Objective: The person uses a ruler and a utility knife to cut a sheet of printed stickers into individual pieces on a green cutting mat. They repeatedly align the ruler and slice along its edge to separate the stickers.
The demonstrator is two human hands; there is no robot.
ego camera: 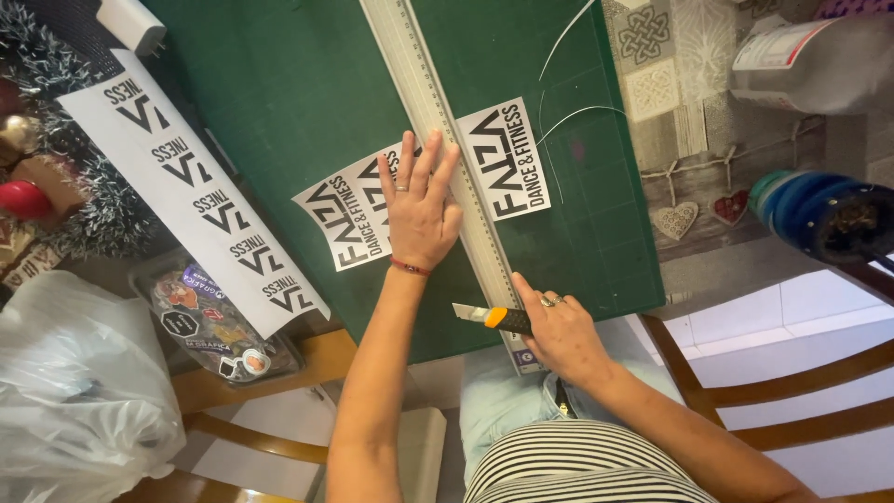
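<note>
My left hand lies flat with fingers spread on a white printed sheet and presses against a long metal ruler that runs across a green cutting mat. A second printed piece lies on the other side of the ruler. My right hand grips a utility knife with an orange and black handle, its blade out, near the mat's near edge beside the ruler's end.
A long white strip of printed logos lies at the left over the mat's edge. A sticker-covered clear case, a white plastic bag, tinsel with baubles, wooden chairs and bottles surround the mat.
</note>
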